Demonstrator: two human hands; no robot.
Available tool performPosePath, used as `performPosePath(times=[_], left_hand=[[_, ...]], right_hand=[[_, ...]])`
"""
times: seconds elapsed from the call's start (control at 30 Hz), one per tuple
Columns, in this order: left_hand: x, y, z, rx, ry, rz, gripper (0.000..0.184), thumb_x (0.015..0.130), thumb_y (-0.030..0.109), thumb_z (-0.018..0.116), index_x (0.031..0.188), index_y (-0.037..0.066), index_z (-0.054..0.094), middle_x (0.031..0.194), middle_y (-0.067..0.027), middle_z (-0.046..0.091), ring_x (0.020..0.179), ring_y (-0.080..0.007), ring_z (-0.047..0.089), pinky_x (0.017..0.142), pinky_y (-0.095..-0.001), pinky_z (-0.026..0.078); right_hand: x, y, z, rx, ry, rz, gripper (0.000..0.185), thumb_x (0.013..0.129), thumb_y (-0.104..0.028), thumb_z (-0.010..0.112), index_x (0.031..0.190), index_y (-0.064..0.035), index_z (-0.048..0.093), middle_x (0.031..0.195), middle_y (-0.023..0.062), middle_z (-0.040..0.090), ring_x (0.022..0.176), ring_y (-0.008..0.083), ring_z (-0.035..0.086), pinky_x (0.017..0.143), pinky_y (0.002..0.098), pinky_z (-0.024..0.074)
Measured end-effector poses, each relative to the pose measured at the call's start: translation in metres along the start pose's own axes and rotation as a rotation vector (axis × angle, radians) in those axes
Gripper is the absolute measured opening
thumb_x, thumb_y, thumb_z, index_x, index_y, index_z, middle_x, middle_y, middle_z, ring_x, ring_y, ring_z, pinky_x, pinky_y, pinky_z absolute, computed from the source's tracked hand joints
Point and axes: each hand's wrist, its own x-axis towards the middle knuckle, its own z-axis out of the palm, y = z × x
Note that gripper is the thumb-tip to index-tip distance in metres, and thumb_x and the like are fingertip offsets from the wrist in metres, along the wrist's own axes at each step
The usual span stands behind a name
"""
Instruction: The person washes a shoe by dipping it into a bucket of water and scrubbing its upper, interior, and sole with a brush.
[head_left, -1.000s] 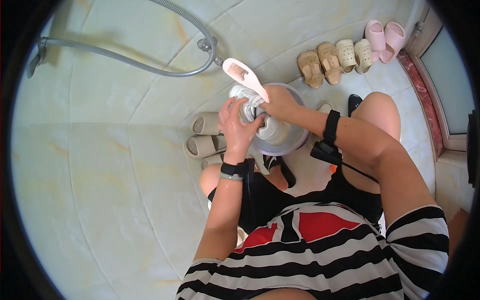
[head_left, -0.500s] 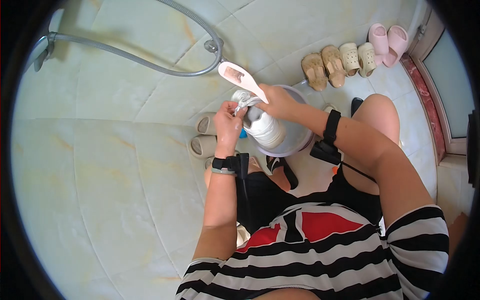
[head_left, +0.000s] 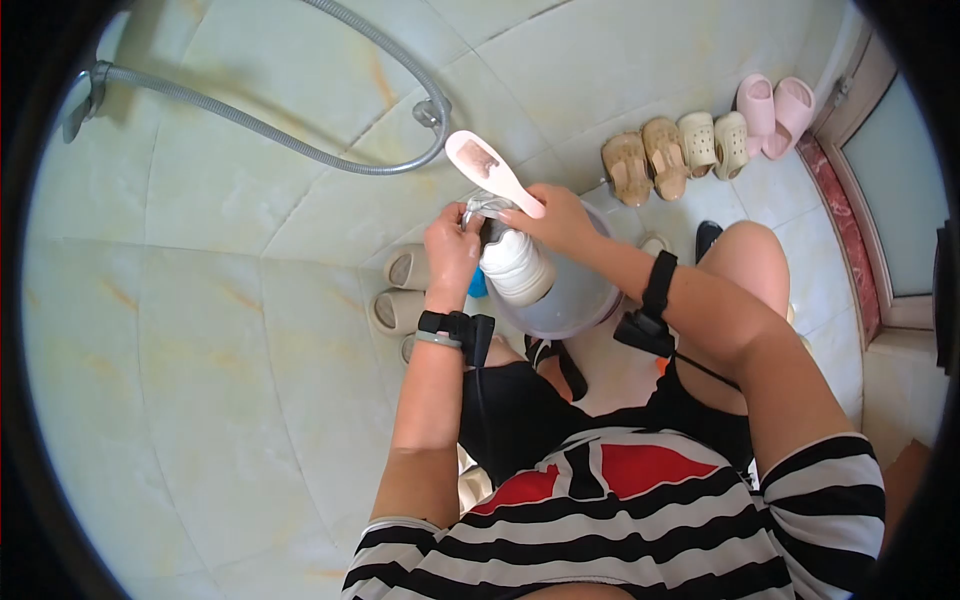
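A white shoe (head_left: 517, 268) is held over a pale round basin (head_left: 585, 290), its heel end toward me. My left hand (head_left: 453, 245) is closed, its fingertips pinching the shoe's laces or tongue (head_left: 485, 206) at the upper left. My right hand (head_left: 556, 218) is wrapped round the handle of a pale pink brush (head_left: 490, 168), whose broad end points up and left. The thumb of that hand also touches the shoe near the laces. Part of something blue (head_left: 477, 284) shows beside the shoe at the left.
Beige slippers (head_left: 400, 311) lie left of the basin by the wall. Brown clogs (head_left: 645, 165), cream clogs (head_left: 715, 145) and pink slippers (head_left: 775, 115) line the back wall. A shower hose (head_left: 250, 122) hangs at the upper left, and a door (head_left: 900, 190) is at the right.
My left hand has gone from spread fingers on the shoe to a pinch at its laces. The shoe has turned and shifted slightly left. The brush stays in my right hand.
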Motion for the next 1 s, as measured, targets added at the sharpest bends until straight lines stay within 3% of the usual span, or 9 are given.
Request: performPosePath(times=[0.1, 0.23, 0.3, 0.4, 0.53, 0.63, 0.7, 0.97, 1.0], left_hand=[[0.006, -0.003, 0.001, 0.039, 0.044, 0.008, 0.014, 0.079, 0.008, 0.067, 0.089, -0.002, 0.065, 0.069, -0.018, 0.064, 0.058, -0.0275, 0.061, 0.059, -0.0354, 0.047], [0.026, -0.009, 0.004, 0.189, 0.054, -0.042, 0.016, 0.078, 0.015, 0.069, 0.085, 0.001, 0.066, 0.065, -0.0176, 0.062, 0.061, -0.0333, 0.061, 0.06, -0.0405, 0.048], [0.029, -0.005, 0.005, 0.211, 0.083, -0.059, 0.017, 0.077, 0.018, 0.069, 0.083, 0.003, 0.066, 0.064, -0.0169, 0.062, 0.061, -0.0346, 0.061, 0.06, -0.0416, 0.047], [0.044, -0.013, 0.013, 0.222, 0.099, -0.093, 0.017, 0.075, 0.022, 0.068, 0.08, 0.005, 0.065, 0.063, -0.0154, 0.061, 0.063, -0.0358, 0.061, 0.059, -0.0428, 0.047], [0.056, -0.024, 0.024, 0.303, 0.128, -0.056, 0.017, 0.074, 0.023, 0.066, 0.08, 0.007, 0.064, 0.068, -0.0134, 0.063, 0.068, -0.0355, 0.061, 0.06, -0.0434, 0.047], [0.06, -0.016, 0.025, 0.285, 0.111, -0.042, 0.018, 0.074, 0.023, 0.066, 0.082, 0.007, 0.062, 0.072, -0.0133, 0.063, 0.072, -0.0354, 0.062, 0.062, -0.0451, 0.047], [0.066, -0.021, 0.031, 0.254, 0.106, -0.042, 0.019, 0.074, 0.023, 0.066, 0.082, 0.007, 0.062, 0.073, -0.0135, 0.064, 0.073, -0.0357, 0.062, 0.063, -0.0454, 0.047], [0.067, -0.022, 0.033, 0.15, 0.12, -0.031, 0.016, 0.075, 0.021, 0.064, 0.082, 0.007, 0.061, 0.08, -0.0136, 0.064, 0.078, -0.0358, 0.062, 0.066, -0.0461, 0.047], [0.067, -0.021, 0.033, 0.162, 0.104, -0.03, 0.017, 0.075, 0.02, 0.064, 0.084, 0.006, 0.06, 0.078, -0.0153, 0.063, 0.077, -0.0368, 0.061, 0.065, -0.0464, 0.047]], right_hand=[[-0.01, -0.011, -0.007, -0.067, 0.114, -0.05, 0.041, 0.073, -0.034, 0.071, 0.095, 0.0, 0.066, 0.083, 0.0171, 0.066, 0.074, 0.0331, 0.063, 0.068, 0.0397, 0.0488], [-0.004, -0.015, -0.023, -0.172, 0.176, -0.126, 0.039, 0.075, -0.033, 0.07, 0.095, -0.0002, 0.066, 0.084, 0.0168, 0.065, 0.074, 0.0328, 0.063, 0.068, 0.0399, 0.0483], [-0.008, -0.026, -0.037, -0.204, 0.089, 0.027, 0.041, 0.077, -0.027, 0.071, 0.107, 0.0007, 0.065, 0.08, 0.0107, 0.065, 0.069, 0.0132, 0.058, 0.062, 0.0289, 0.0453], [-0.004, -0.038, -0.056, -0.234, 0.035, 0.068, 0.04, 0.079, -0.02, 0.068, 0.112, 0.002, 0.063, 0.08, 0.0068, 0.065, 0.072, 0.0095, 0.056, 0.063, 0.0259, 0.0439], [-0.005, -0.036, -0.073, -0.183, 0.014, 0.097, 0.04, 0.081, -0.011, 0.066, 0.118, 0.002, 0.06, 0.083, 0.0026, 0.063, 0.072, 0.0078, 0.053, 0.062, 0.024, 0.0425], [-0.007, -0.035, -0.082, -0.127, 0.065, -0.094, 0.046, 0.08, -0.008, 0.064, 0.125, -0.0021, 0.057, 0.082, 0.0047, 0.063, 0.072, 0.0076, 0.054, 0.063, 0.0239, 0.0444], [-0.008, -0.06, -0.092, -0.162, -0.042, 0.049, 0.05, 0.08, -0.004, 0.064, 0.129, -0.0018, 0.054, 0.082, 0.0015, 0.061, 0.072, 0.0065, 0.053, 0.064, 0.0217, 0.0439], [0.0, -0.082, -0.093, -0.388, -0.222, -0.063, 0.034, 0.087, -0.004, 0.064, 0.12, -0.0012, 0.058, 0.091, 0.0034, 0.065, 0.075, 0.0064, 0.053, 0.068, 0.021, 0.0447], [0.003, -0.099, -0.085, -0.471, -0.216, -0.066, 0.031, 0.086, -0.007, 0.065, 0.115, 0.0006, 0.062, 0.087, 0.0082, 0.067, 0.073, 0.0097, 0.056, 0.068, 0.0231, 0.0465]])
